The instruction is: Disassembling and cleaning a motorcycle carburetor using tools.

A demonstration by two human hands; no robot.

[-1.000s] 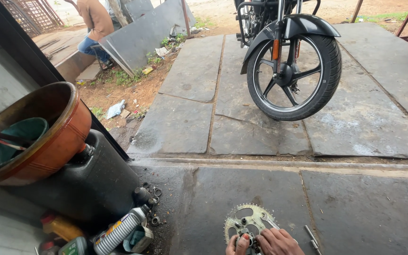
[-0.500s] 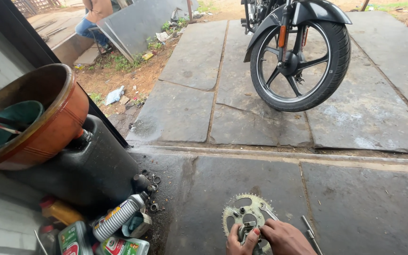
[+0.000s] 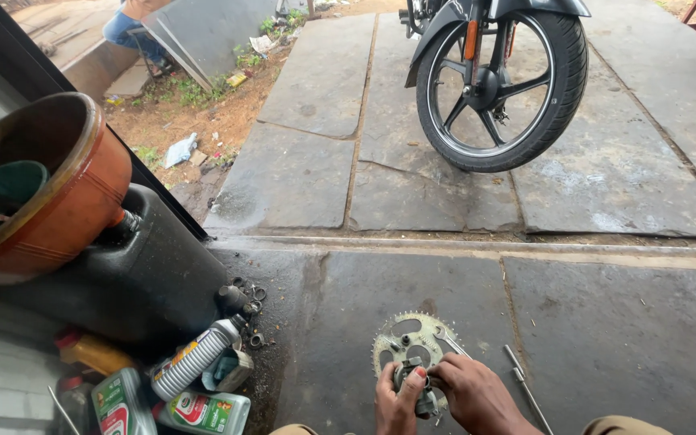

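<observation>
two hands work low in frame on a toothed sprocket (image 3: 412, 342) lying flat on the dark stone floor (image 3: 606, 322), motorcycle front wheel (image 3: 503, 84) well beyond. right hand (image 3: 477, 392) curled on the sprocket's hub w/ fingers bent; left hand (image 3: 396, 400) pinched on a small metal part at the centre.

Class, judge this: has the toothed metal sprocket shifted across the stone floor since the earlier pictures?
No: sprocket keeps its place beside the thin metal rod.

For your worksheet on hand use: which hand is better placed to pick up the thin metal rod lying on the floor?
Probably the right hand: the rod lies just beside it, while the left hand sits on the sprocket's far side.
</observation>
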